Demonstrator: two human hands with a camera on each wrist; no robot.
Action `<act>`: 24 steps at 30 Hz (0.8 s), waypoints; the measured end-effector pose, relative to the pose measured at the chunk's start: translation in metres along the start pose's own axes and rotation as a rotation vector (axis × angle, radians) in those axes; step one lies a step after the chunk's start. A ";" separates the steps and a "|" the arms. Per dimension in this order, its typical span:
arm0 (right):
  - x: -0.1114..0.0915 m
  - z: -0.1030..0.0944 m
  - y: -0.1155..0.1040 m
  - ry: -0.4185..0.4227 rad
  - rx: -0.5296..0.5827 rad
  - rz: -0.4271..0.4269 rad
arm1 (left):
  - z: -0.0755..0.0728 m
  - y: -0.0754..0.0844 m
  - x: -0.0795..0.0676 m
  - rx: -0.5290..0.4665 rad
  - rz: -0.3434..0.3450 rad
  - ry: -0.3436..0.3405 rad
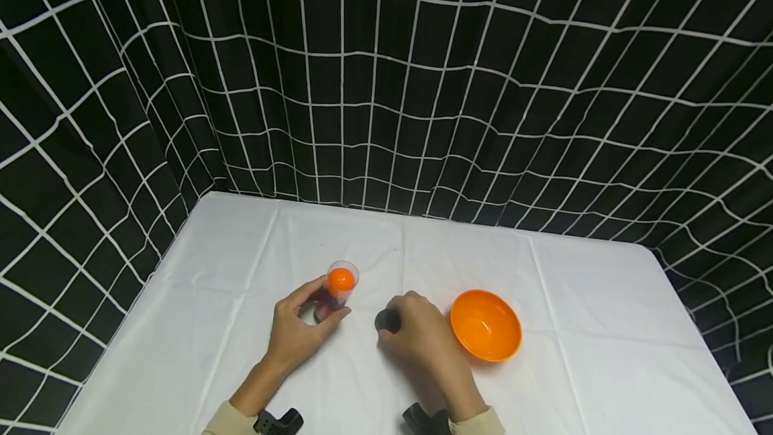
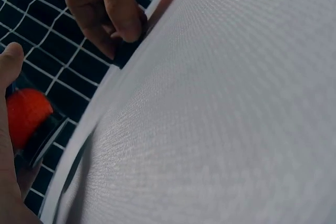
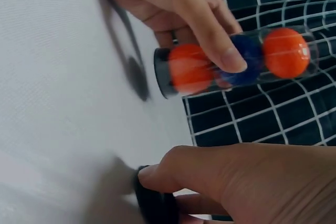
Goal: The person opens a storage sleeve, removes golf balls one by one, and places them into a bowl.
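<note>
My left hand (image 1: 297,333) grips a clear plastic tube (image 1: 339,295) with a black base, fingers and thumb on opposite sides. In the right wrist view, an orange ball (image 3: 191,69) lies nearest the base, a blue ball (image 3: 248,59) in the middle and another orange ball (image 3: 286,53) at the far end. The tube's top looks uncovered in the head view. To its right, my right hand (image 1: 425,334) pinches a round black cap (image 1: 385,321) close over the white cloth. Fingers hide part of the cap.
Just right of the right hand stands an orange bowl (image 1: 485,326), with no balls visible in it. A white cloth (image 1: 604,354) with creases covers the table. Black curtains with a white net (image 1: 374,99) hang behind and at both sides.
</note>
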State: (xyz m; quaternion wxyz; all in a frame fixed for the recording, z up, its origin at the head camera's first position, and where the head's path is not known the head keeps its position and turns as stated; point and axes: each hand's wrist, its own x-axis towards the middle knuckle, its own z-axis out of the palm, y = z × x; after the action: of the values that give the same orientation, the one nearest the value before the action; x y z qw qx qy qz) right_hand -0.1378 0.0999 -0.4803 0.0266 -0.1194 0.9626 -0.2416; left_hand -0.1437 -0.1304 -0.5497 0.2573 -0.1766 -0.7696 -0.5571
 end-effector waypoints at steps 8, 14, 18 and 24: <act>-0.001 0.001 0.000 -0.003 0.033 0.009 | 0.001 0.008 0.003 0.015 0.038 -0.042; -0.005 -0.024 -0.007 0.039 0.148 -0.012 | 0.000 0.016 0.012 -0.016 0.108 -0.068; -0.012 -0.047 -0.007 0.099 0.278 -0.054 | -0.001 0.023 0.025 -0.005 0.142 -0.133; -0.020 -0.073 -0.003 0.237 0.371 -0.184 | -0.004 0.039 0.057 0.024 0.141 -0.268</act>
State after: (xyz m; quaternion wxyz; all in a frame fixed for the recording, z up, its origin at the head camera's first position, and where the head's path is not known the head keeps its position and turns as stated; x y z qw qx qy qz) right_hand -0.1254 0.1356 -0.4147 -0.0869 -0.1704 0.8832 -0.4282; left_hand -0.1671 -0.1232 -0.4853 0.1928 -0.3001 -0.7893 -0.4998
